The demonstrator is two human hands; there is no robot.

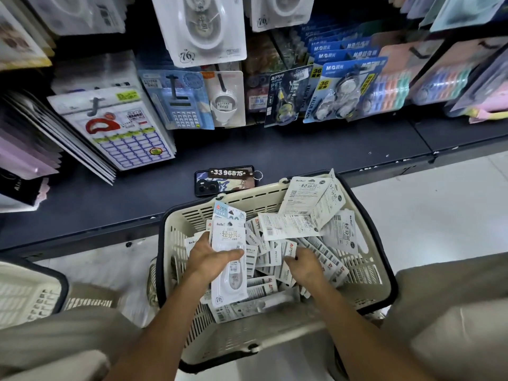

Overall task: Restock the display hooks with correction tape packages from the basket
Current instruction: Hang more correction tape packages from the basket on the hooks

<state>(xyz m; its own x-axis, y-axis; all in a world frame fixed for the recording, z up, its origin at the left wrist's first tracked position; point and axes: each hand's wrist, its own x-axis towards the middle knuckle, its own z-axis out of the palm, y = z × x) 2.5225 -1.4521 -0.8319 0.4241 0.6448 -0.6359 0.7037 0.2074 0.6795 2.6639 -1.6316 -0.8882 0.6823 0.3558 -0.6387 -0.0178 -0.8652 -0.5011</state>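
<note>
Both forearms reach down into the cream basket (176,243), where the left hand (209,259) grips a fanned stack of correction tape packages (229,259), thumb clamped across the front card. Just right of that grip, the right hand (305,266) digs into the loose packages (324,254), its fingertips hidden, so whether it holds one cannot be told. With only the thumb pinning several slick cards, the stack could splay and slide back into the heap.

Dark base shelf (302,149) runs across the frame — pale tiled floor (439,202) below. Dark back panel behind; light even, overhead source unseen.
</note>
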